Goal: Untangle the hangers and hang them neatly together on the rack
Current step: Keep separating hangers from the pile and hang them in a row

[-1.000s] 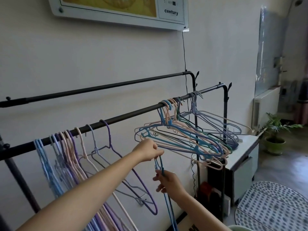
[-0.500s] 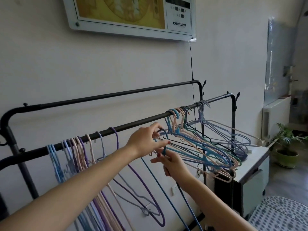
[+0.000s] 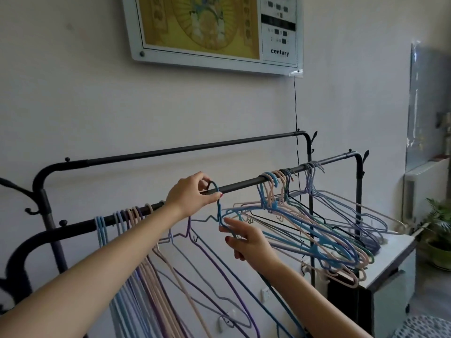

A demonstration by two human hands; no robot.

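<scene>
A: A pale wall is filling the background, with a framed panel (image 3: 214, 32) hanging up top and a thin black cord (image 3: 296, 103) running down from its right corner. What are you standing at?

B: You're facing a black clothes rack (image 3: 244, 186) with two rails, a far one and a near one, both sloping up to the right.

A: And your hands?

B: Your left hand (image 3: 189, 195) is reaching up to the near rail, thumb and fingers closing narrowly around the hook of a blue hanger (image 3: 219, 211); the hook is sitting over the rail. Your right hand (image 3: 246, 242) is lying lower and just to the right, fingers loosely spread, fingertips touching the hanger's neck and shoulder wire; I cannot tell whether it is actually gripping.

A: Where are the other hangers?

B: A tidy bunch of hangers (image 3: 122, 220) is hanging on the left part of the near rail, blue, lilac and pink, partly behind your left forearm. A tangled cluster of hangers (image 3: 317, 230) is hanging on the right, splaying out over a white cabinet (image 3: 390, 264). A potted plant (image 3: 439, 240) is sitting at the far right edge
</scene>
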